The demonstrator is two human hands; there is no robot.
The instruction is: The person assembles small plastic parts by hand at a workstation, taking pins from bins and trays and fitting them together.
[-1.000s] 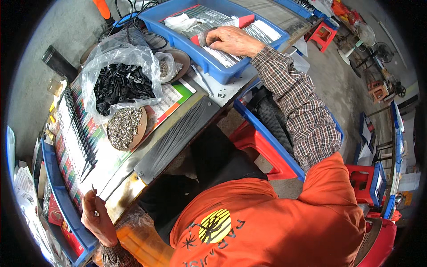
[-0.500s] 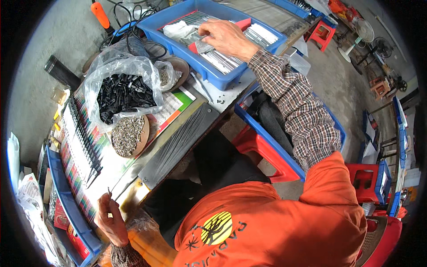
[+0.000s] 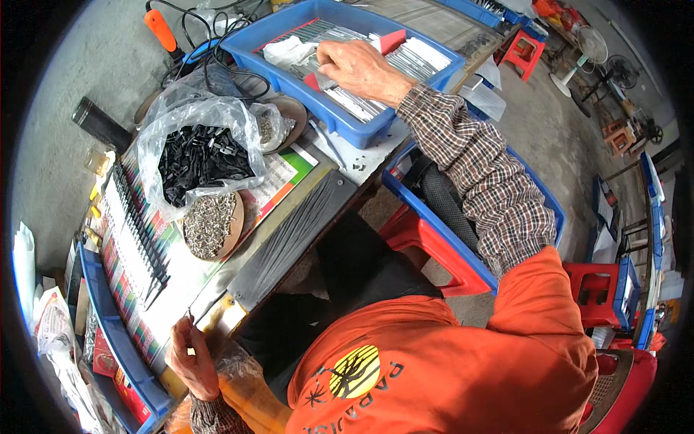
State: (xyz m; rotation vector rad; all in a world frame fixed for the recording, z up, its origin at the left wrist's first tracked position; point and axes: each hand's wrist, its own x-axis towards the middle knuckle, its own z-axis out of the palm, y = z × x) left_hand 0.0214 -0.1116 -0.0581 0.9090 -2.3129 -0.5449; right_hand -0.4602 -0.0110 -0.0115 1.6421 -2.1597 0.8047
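Assembly work partly done, with plenty of loose parts left.

Head view: at the top centre the right hand (image 3: 358, 66) curls down among thin silvery metal strips in the blue plastic tray (image 3: 434, 72); whether it grips one I cannot tell. At lower left the left hand (image 3: 191, 358) pinches a thin metal pin. A long row of black comb-like pieces (image 3: 137, 231) lies lined up on the tabletop (image 3: 361, 159), while the clear bag of black plastic clips (image 3: 199, 155) and the dish of small silvery pins (image 3: 210, 224) look well stocked.

Right hand (image 3: 359, 67) outstretched, left hand (image 3: 191, 357) pinched
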